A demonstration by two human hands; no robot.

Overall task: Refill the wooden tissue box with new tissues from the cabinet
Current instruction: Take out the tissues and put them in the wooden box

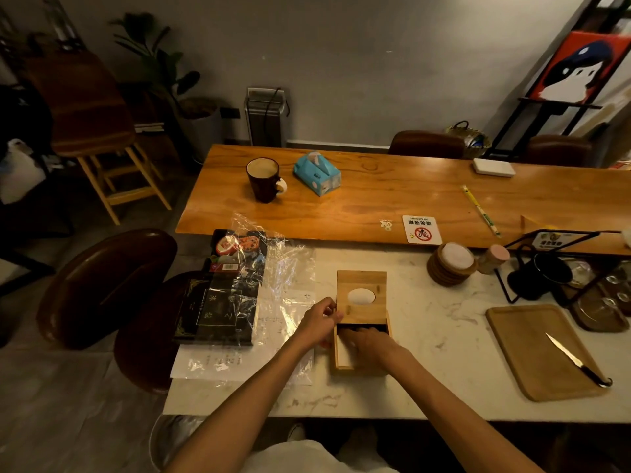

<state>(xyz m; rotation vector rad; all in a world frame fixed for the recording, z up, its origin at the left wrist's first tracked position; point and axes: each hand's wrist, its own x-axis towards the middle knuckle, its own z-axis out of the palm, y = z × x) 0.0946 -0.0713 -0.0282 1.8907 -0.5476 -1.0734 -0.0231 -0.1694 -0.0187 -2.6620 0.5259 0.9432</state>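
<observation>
Wooden tissue box (358, 365) on the white marble counter (426, 370), its sliding lid (362, 291) with oval opening pushed toward the far side, leaving the near part of the box uncovered. Left hand (319, 319) at the left edge of the box, fingers pinched on the near left corner of the lid. Right hand (367, 341) lies palm down inside the uncovered part of the box, pressing on the white tissues (343, 353); whether its fingers grasp them cannot be told. Left of the box: crumpled clear plastic wrap (273, 285) over a dark printed menu (225, 288). Right of the box: wooden tray (532, 349) bearing a knife (577, 360). Beyond the box: wooden table (375, 199) with a dark mug (264, 179) and a blue tissue pack (317, 172)
</observation>
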